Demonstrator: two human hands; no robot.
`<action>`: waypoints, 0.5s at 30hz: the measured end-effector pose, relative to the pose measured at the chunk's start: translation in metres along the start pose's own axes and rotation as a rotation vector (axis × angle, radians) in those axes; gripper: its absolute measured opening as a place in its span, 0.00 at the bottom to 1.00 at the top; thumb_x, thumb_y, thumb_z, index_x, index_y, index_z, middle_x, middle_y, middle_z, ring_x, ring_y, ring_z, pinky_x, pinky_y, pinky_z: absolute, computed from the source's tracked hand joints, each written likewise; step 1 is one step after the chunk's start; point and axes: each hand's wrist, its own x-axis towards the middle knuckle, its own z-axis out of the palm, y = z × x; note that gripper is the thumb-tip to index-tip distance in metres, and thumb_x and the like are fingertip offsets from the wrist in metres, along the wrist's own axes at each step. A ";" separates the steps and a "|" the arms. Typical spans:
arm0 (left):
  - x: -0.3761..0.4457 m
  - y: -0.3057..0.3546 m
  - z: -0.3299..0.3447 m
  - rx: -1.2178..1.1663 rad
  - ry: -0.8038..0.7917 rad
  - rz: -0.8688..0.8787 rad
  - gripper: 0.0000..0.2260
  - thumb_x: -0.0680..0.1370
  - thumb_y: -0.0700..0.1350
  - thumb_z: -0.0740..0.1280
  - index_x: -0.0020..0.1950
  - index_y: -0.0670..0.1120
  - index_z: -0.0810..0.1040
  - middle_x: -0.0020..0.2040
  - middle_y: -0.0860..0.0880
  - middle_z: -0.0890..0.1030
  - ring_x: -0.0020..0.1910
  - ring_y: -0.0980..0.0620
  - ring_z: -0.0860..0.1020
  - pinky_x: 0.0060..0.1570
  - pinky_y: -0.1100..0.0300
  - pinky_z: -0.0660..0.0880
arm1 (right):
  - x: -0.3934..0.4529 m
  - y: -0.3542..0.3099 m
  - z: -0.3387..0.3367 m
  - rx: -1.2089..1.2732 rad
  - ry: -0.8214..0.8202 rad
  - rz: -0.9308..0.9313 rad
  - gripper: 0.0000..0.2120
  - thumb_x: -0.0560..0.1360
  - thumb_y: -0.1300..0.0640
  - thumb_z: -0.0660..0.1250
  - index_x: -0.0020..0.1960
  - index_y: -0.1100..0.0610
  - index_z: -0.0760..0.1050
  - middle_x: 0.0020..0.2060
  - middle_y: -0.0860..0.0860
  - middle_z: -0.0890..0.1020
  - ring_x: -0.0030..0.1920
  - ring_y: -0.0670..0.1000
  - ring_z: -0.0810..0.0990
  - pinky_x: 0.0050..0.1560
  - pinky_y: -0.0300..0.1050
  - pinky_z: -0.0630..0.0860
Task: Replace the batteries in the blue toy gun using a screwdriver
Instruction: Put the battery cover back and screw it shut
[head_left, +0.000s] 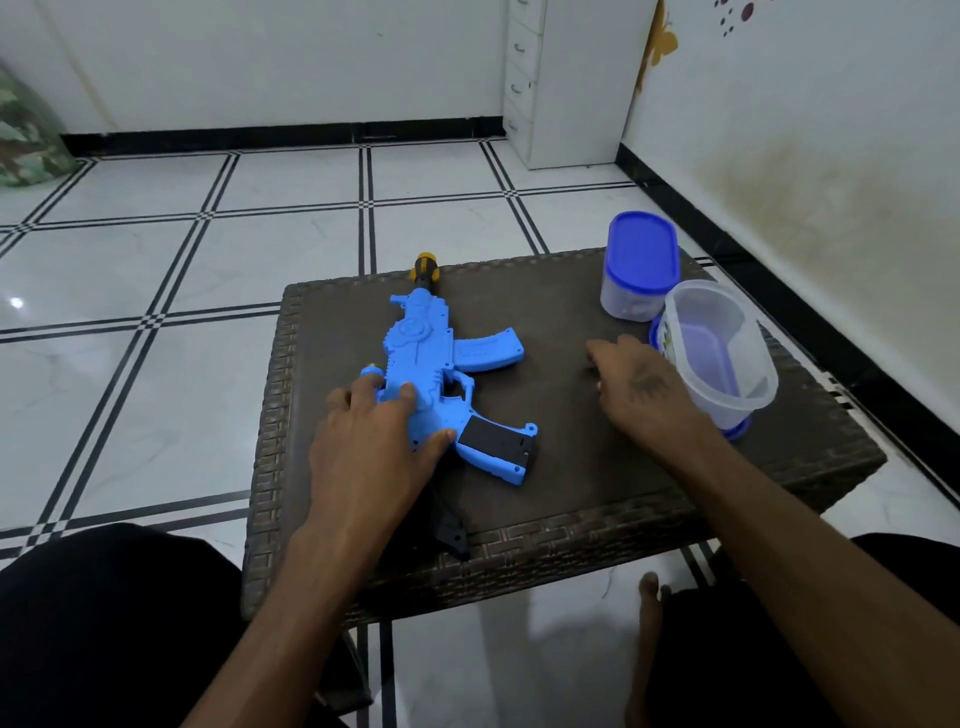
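The blue toy gun (415, 353) lies flat on the dark woven table (571, 467), with its orange and black muzzle (426, 270) pointing away from me. A black panel (493, 441) sits in its grip. My left hand (374, 441) rests on the rear of the gun, fingers spread over the body and the thumb against the grip's top. The black stock (449, 525) shows under my left wrist. My right hand (634, 389) is on the table to the right of the gun, apart from it, fingertips bent down to the surface. I see nothing held in it.
An upright clear tub with a blue lid (641, 265) stands at the table's far right corner. Just in front of it, beside my right hand, is an open clear container (727, 353). Tiled floor surrounds the table, and the wall is close on the right.
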 end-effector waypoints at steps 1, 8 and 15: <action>0.000 0.001 0.001 -0.022 0.015 0.027 0.29 0.74 0.65 0.64 0.72 0.54 0.69 0.75 0.46 0.64 0.72 0.43 0.62 0.66 0.50 0.65 | 0.000 -0.001 0.000 0.032 0.001 -0.021 0.23 0.78 0.61 0.65 0.72 0.56 0.66 0.65 0.59 0.73 0.62 0.58 0.76 0.62 0.50 0.75; 0.008 0.016 0.007 -0.094 -0.095 0.072 0.31 0.70 0.71 0.63 0.70 0.60 0.72 0.76 0.48 0.61 0.75 0.44 0.56 0.71 0.49 0.59 | -0.020 -0.008 -0.003 0.430 0.396 -0.278 0.29 0.75 0.64 0.69 0.73 0.50 0.66 0.58 0.54 0.76 0.55 0.51 0.77 0.52 0.41 0.78; 0.016 0.021 0.006 -0.048 -0.115 0.046 0.32 0.67 0.72 0.65 0.68 0.59 0.74 0.74 0.49 0.61 0.73 0.41 0.58 0.69 0.47 0.62 | -0.047 -0.017 -0.009 0.868 0.579 -0.440 0.20 0.76 0.63 0.69 0.65 0.49 0.73 0.54 0.51 0.80 0.51 0.48 0.82 0.48 0.34 0.80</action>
